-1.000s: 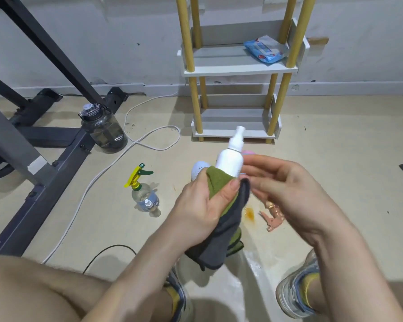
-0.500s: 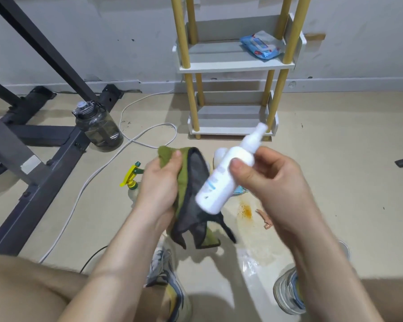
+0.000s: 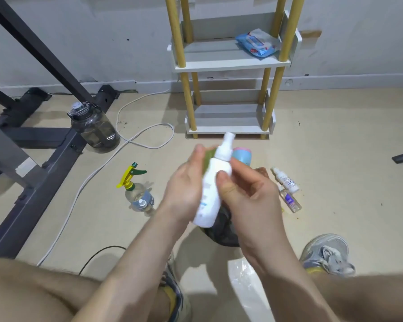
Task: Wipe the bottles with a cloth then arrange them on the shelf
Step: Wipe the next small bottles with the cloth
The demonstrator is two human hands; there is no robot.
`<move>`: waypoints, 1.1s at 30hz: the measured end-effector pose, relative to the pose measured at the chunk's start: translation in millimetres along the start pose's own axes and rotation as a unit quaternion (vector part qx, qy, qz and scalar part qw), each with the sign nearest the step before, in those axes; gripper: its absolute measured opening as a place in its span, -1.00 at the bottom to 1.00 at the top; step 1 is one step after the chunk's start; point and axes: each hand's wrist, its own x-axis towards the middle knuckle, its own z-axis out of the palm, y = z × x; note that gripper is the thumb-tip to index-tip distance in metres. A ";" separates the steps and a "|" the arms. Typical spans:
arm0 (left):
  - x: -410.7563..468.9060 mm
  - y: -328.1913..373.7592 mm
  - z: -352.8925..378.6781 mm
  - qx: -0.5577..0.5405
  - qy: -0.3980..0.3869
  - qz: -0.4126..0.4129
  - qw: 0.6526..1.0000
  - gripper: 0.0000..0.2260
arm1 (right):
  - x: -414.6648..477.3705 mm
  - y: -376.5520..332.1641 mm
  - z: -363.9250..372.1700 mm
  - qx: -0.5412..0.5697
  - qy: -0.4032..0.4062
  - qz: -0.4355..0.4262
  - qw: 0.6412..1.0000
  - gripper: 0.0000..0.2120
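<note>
Head view: the right hand [image 3: 247, 198] grips the white bottle [image 3: 211, 194], thumb on its front, fingers curled, nozzle tilted up and away. The left hand [image 3: 186, 189] holds the cloth [image 3: 222, 234] against the bottle's left side; its fingers are hidden, apparently wrapped round it. The shelf [image 3: 228, 63] stands beyond both hands. Small bottles [image 3: 286, 181] lie right of the right hand.

Shelf unit [image 3: 228, 63] at back, against wall; wipes pack [image 3: 257, 43] on its upper shelf. Jug [image 3: 96, 129] on floor, left of unit. Trigger sprayer [image 3: 135, 187] left of hands; two small bottles [image 3: 285, 180] lying right. Held bottle [image 3: 213, 189] between left hand [image 3: 184, 187] and right hand [image 3: 249, 201], cloth [image 3: 210, 155] behind it.
</note>
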 end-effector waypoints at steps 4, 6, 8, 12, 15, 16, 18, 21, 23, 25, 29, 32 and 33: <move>-6.8 0.8 8.4 -0.129 -0.043 0.001 0.991 -0.68 | 4.1 -1.4 1.1 -0.072 0.042 -0.062 0.995 -0.72; -19.0 -14.5 19.4 -0.092 -0.101 0.086 0.987 -0.74 | 13.8 4.1 -7.9 -0.063 0.090 -0.041 0.993 -0.84; -23.9 -21.3 23.5 -0.003 -0.108 0.124 0.986 -0.66 | 16.1 6.8 -12.3 -0.048 0.091 -0.011 0.995 -0.82; -5.6 -2.3 7.6 -0.067 -0.042 0.097 0.992 -0.78 | -2.2 3.1 -3.8 -0.027 -0.018 -0.009 0.999 -0.69; -6.4 0.1 4.5 -0.085 -0.031 0.081 0.993 -0.74 | -7.6 4.4 1.1 -0.109 -0.024 -0.059 0.992 -0.65; -11.4 -3.8 8.0 -0.061 -0.042 0.115 0.991 -0.79 | -5.6 6.1 -0.4 -0.153 0.012 -0.087 0.984 -0.69; -18.2 -15.7 14.6 -0.028 -0.060 0.146 0.987 -0.86 | -2.7 14.4 -3.9 -0.268 0.082 -0.142 0.949 -0.81; -10.9 -21.2 14.5 -0.073 -0.014 0.086 0.993 -0.83 | -5.3 20.9 2.7 -0.386 0.099 -0.165 0.902 -0.72; -7.0 -18.7 10.6 -0.122 0.022 0.020 0.992 -0.79 | -5.1 15.6 5.8 -0.452 0.054 -0.183 0.872 -0.67; -2.6 -18.7 5.0 -0.149 0.050 -0.023 0.987 -0.78 | 0.6 3.9 0.6 -0.483 -0.040 -0.175 0.857 -0.66; 1.1 -0.6 -7.9 -0.214 -0.002 -0.033 0.976 -0.76 | 13.3 -16.5 -26.0 -0.212 -0.118 -0.003 0.970 -0.48; -5.0 6.8 -6.6 -0.167 -0.081 0.031 0.982 -0.78 | 13.4 -11.7 -27.1 -0.105 -0.218 0.094 0.966 -0.43; -4.1 5.8 -6.5 -0.102 -0.079 0.057 0.990 -0.75 | 10.7 -7.8 -24.9 -0.087 -0.236 0.098 0.963 -0.59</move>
